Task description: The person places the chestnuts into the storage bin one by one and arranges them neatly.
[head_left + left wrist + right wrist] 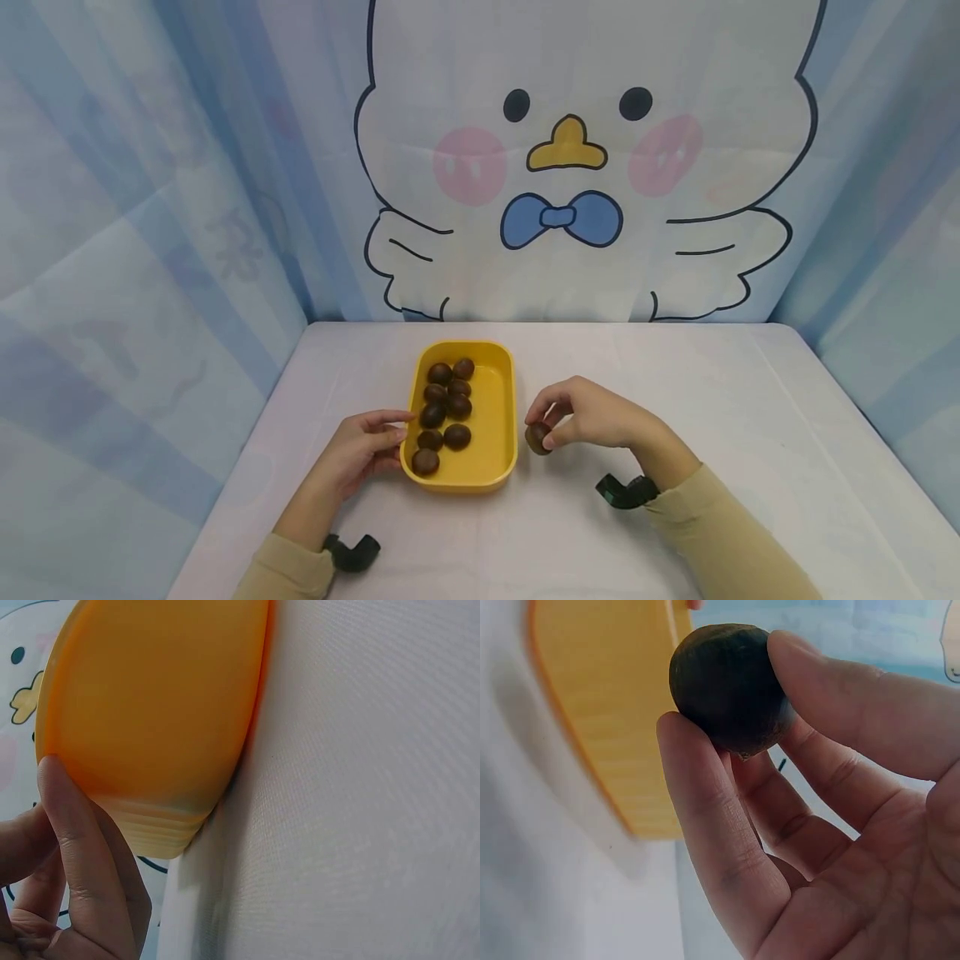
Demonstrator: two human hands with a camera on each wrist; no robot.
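A yellow tray (491,417) holds several dark brown chestnuts (457,437), mostly along its left side. My left hand (367,450) is at the tray's left rim, its fairly straight fingers touching the edge. The left wrist view shows a fingertip (54,769) against the outside of the tray wall (157,705). To the right of the tray, my right hand (588,414) pinches one chestnut (537,437) between thumb and fingers. Up close, this chestnut (727,686) looks round and dark, with a rougher patch low down.
A white cloth covers the table (750,433). Behind it hangs a curtain (555,283) with a cartoon bird, and pale blue curtains (135,250) stand at both sides. Dark wrist straps (352,553) show below both hands.
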